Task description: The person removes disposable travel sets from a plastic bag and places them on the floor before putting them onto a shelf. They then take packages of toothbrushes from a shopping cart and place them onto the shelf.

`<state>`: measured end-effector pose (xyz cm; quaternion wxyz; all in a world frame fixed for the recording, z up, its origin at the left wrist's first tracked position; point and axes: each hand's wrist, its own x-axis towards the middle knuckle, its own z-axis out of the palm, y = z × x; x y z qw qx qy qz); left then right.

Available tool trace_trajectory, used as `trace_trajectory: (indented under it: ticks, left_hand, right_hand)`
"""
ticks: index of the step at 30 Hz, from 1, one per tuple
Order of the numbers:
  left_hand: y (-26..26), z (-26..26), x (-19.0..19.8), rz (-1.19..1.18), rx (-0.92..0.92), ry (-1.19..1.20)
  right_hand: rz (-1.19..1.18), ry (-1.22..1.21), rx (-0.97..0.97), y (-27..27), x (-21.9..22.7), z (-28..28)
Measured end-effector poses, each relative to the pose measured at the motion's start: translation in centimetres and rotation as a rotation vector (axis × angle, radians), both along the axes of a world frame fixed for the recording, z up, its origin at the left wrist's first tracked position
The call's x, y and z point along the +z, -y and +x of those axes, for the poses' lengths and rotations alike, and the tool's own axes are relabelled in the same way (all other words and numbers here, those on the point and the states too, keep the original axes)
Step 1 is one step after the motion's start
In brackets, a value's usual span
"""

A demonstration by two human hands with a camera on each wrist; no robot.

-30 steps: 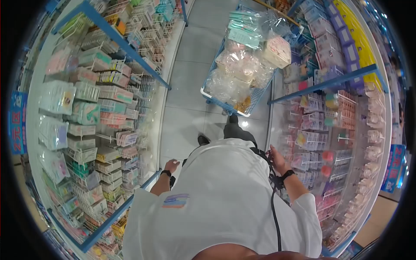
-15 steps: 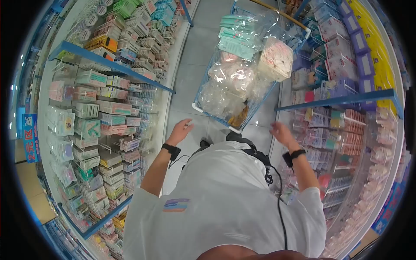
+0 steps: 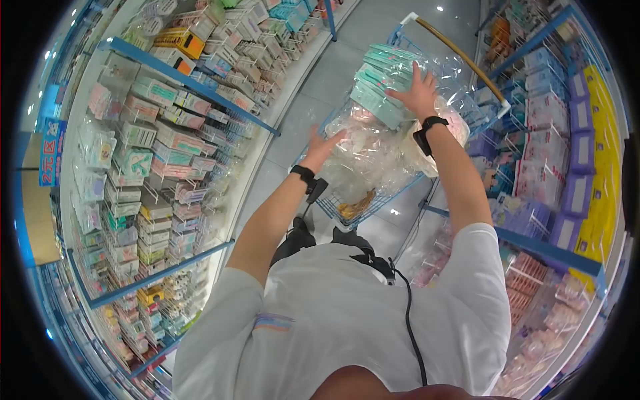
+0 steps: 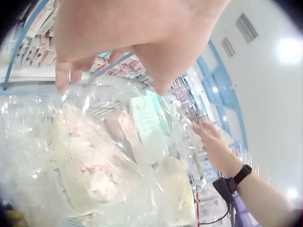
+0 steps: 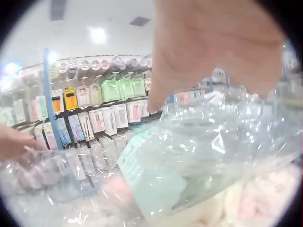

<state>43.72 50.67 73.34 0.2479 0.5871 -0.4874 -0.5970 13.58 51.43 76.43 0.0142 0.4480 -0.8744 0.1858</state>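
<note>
Right hand point(image 3: 419, 93): fingers spread, palm resting on the clear bag of mint-green packets point(image 3: 381, 79) atop the blue cart point(image 3: 373, 200). Left hand point(image 3: 323, 148): fingers open and straight, touching the clear bags of pink goods point(image 3: 373, 150) in the cart.

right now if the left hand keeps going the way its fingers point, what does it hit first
Most likely the clear plastic bags heaped in the blue cart; the left hand is at their near edge, though depth is unclear.

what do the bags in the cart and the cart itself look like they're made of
The bags look like thin clear plastic film: glossy, crinkled, contents showing through. The cart looks like blue-coated wire mesh, probably metal, with a wood-coloured handle bar.
</note>
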Motion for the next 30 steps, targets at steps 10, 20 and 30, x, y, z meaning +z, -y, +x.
trace_trajectory:
  ticks: [10, 20, 30]
  left_hand:
    - [1.6, 1.3, 0.1, 0.044, -0.307, -0.151]
    - [1.3, 4.0, 2.9, 0.077, -0.276, -0.130]
    - [-1.1, 11.8, 9.3, 0.028, -0.218, -0.285]
  right_hand:
    - [0.018, 0.306, 0.311, 3.2, -8.2, -9.1]
    - [-0.069, 0.060, 0.227, 0.3, 1.5, -7.3]
    - [-0.007, 0.154, 0.902, -9.6, 5.8, 4.3]
